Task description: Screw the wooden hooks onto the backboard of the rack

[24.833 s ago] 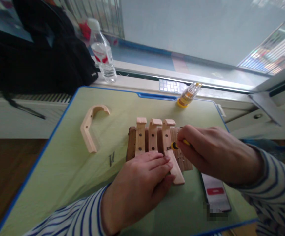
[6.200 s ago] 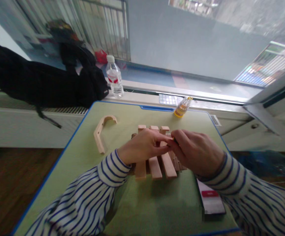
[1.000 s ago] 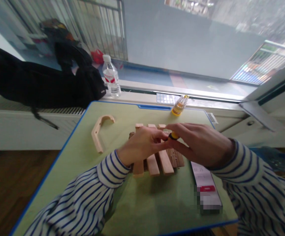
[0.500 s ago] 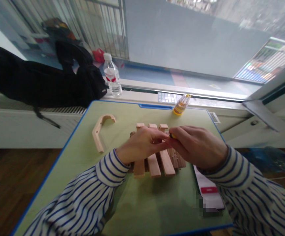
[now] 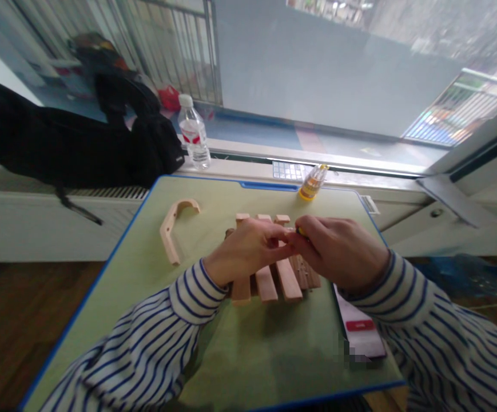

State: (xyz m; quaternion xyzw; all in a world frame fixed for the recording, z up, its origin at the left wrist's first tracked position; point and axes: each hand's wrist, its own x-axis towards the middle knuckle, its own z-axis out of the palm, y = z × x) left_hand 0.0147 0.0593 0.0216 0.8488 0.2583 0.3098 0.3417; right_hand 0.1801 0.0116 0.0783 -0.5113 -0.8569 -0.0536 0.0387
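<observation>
A grooved wooden plank (image 5: 307, 272), with bark showing on its left end, lay on the green-topped table (image 5: 136, 286). Three wooden hooks (image 5: 266, 286) were set side by side across the plank, their straight ends jutting past its near edge and their curled ends showing at its far edge.

The right hand (image 5: 340, 249), above the plank's right part, was closed around a yellow-and-black screwdriver handle (image 5: 302, 232), of which only a sliver showed; the shaft and tip were hidden. The left hand (image 5: 252, 246) arched over the hooks on the plank, thumb and fingers brought together beside the right hand's fingertips. Whether they pinched a screw, steadied the tool or held nothing, I could not tell.

To the left of the plank, well apart, lay a loose wooden hook (image 5: 169, 229). A glue bottle, as it seemed (image 5: 312, 183), stood beyond the plank's far side, and a phone (image 5: 355, 315) lay near its right corner on the wearer's side.

In my judgement, the main danger was the hidden tip skidding out under pressure and jabbing the left fingertips so close by. No hand visibly pinned the plank's bare right end, so a hard twist there could swivel it. A hook pushed off-centre could turn askew, and a screw driven at a slant could split the wood.
</observation>
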